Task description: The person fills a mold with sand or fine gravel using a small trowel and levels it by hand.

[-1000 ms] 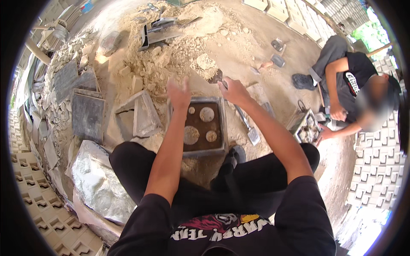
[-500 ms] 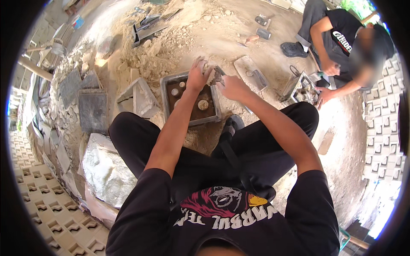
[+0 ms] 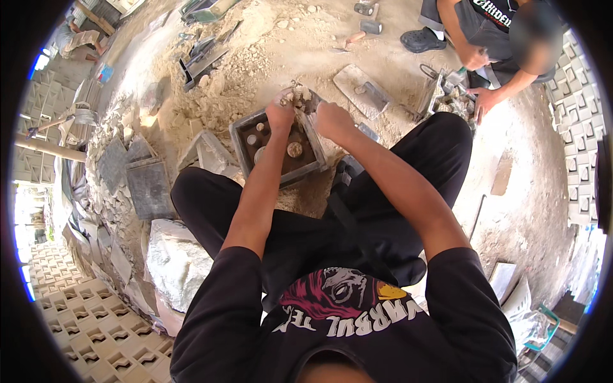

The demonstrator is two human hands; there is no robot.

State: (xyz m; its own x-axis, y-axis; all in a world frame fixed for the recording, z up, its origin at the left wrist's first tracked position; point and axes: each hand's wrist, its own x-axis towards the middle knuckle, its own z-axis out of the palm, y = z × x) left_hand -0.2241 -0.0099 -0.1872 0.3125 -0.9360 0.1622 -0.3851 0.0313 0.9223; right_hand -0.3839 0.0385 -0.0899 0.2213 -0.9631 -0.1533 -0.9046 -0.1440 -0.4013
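Observation:
Between my knees stands a square, dark-rimmed box (image 3: 305,173) with a brown inside. Several pale round pieces lie in it, among them a larger disc (image 3: 294,149). My left hand (image 3: 281,113) is at its far edge, fingers curled against pale crumbly lumps of earth (image 3: 297,97). Just to the right, my right hand (image 3: 334,121) is closed in a fist over the box's far right corner. Whatever is inside that fist is hidden. The hands are apart, and my left forearm covers part of the box.
A pale slab (image 3: 363,91) lies beyond my right hand. An angled block (image 3: 212,155) and dark tiles (image 3: 150,188) sit left, near a white rock (image 3: 179,265). Loose earth (image 3: 246,83) is heaped ahead. A co-worker's hand (image 3: 486,102) is at a metal frame (image 3: 440,99) at right.
My left hand's fingers have gone from spread to curled round the lumps. My right hand has closed tighter and stands slightly apart from the left. The whole view has shifted.

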